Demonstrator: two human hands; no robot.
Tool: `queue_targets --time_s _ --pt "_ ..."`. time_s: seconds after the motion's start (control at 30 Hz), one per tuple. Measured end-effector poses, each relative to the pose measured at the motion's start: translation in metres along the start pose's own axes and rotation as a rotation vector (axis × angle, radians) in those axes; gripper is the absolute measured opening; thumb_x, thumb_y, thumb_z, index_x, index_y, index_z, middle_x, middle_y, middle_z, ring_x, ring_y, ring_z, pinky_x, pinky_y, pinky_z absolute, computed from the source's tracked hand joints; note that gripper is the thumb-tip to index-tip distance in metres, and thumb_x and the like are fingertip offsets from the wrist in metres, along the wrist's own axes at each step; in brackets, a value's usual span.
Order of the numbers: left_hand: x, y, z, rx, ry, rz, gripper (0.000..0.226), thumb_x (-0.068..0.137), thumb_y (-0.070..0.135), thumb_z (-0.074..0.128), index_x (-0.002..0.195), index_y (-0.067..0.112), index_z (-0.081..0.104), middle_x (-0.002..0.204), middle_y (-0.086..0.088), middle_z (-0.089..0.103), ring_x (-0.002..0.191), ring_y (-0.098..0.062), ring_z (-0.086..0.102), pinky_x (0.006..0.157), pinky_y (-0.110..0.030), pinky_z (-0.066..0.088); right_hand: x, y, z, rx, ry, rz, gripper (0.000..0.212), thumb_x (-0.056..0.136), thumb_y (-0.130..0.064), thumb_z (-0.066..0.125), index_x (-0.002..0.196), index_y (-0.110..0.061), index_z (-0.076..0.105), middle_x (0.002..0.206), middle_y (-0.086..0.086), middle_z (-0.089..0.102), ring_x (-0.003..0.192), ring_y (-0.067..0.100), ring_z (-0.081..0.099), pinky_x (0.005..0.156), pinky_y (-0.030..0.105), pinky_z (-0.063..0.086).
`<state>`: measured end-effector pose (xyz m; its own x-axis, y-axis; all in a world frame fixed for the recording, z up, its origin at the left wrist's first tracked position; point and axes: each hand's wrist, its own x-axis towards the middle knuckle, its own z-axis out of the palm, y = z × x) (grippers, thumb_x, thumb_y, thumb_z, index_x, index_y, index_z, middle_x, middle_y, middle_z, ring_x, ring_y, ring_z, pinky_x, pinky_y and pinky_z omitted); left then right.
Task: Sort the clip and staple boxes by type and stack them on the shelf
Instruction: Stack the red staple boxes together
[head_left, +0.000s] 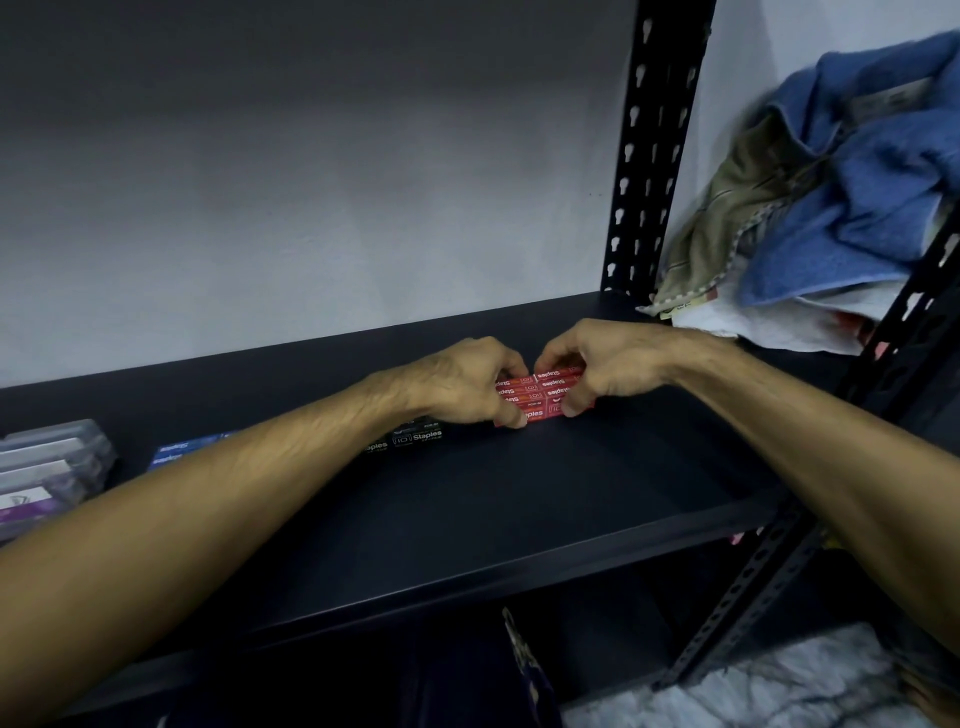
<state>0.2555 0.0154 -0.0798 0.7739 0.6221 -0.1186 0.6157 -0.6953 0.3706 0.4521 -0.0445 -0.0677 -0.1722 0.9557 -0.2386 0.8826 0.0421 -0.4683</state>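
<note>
A block of red staple boxes (540, 397) lies on the dark shelf (519, 499), toward the back. My left hand (462, 382) grips its left end, fingers curled over the boxes. My right hand (597, 369) pinches its right end, thumb at the front edge. Just left of the red block, black staple boxes (415, 440) lie flat, partly hidden under my left forearm. Farther left are blue staple boxes (174, 453). At the shelf's left edge stands a stack of clear plastic clip boxes (49, 475) with purple labels.
Black perforated uprights (649, 150) frame the shelf at the right. A heap of blue and olive cloth (831, 197) sits on the neighbouring shelf to the right. A grey wall (311, 182) backs the shelf. A marbled floor (753, 691) shows below.
</note>
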Motion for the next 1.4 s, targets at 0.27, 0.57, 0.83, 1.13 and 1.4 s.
queue_targets --time_s 0.27,0.57,0.83,1.13,1.4 --pt "0.0 0.005 0.007 0.006 0.088 -0.053 0.039 0.077 0.034 0.079 0.112 0.022 0.067 0.076 0.013 0.06 0.067 0.0 0.057 0.054 -0.016 0.037 -0.004 -0.006 0.003 -0.07 0.026 -0.012 0.039 0.075 -0.02 0.081 0.109 -0.033 0.066 0.092 -0.008 0.068 0.082 0.011 0.062 0.071 0.025 0.045" --pt "-0.001 0.011 0.01 -0.081 0.077 -0.113 0.031 0.08 0.023 0.077 0.108 0.017 0.066 0.061 0.002 0.065 0.037 -0.003 0.056 0.04 -0.018 0.043 -0.002 -0.006 0.005 -0.136 0.051 -0.021 0.035 0.075 -0.025 0.081 0.105 -0.035 0.067 0.087 -0.009 0.069 0.078 0.008 0.063 0.066 0.024 0.043" --pt "-0.002 0.013 0.003 -0.132 0.015 -0.142 0.037 0.082 0.024 0.078 0.115 0.015 0.064 0.074 -0.006 0.073 0.05 -0.011 0.066 0.047 -0.021 0.051 -0.004 -0.006 0.004 -0.149 0.068 -0.034 0.038 0.075 -0.024 0.08 0.109 -0.035 0.068 0.087 -0.01 0.069 0.078 0.007 0.063 0.066 0.024 0.044" --pt "0.001 0.014 0.0 -0.211 -0.045 -0.165 0.044 0.08 0.019 0.081 0.119 0.011 0.061 0.081 -0.013 0.075 0.061 -0.019 0.07 0.052 -0.026 0.056 -0.004 -0.007 0.005 -0.143 0.069 -0.039 0.041 0.076 -0.024 0.081 0.113 -0.034 0.068 0.09 -0.011 0.069 0.081 0.007 0.064 0.074 0.027 0.05" --pt "0.003 0.012 0.0 -0.22 -0.046 -0.162 0.041 0.079 0.018 0.082 0.114 0.011 0.063 0.077 -0.012 0.074 0.056 -0.017 0.069 0.049 -0.026 0.056 -0.002 -0.005 0.01 -0.179 0.088 -0.044 0.042 0.075 -0.025 0.082 0.113 -0.033 0.066 0.087 -0.012 0.067 0.077 0.004 0.061 0.066 0.023 0.043"
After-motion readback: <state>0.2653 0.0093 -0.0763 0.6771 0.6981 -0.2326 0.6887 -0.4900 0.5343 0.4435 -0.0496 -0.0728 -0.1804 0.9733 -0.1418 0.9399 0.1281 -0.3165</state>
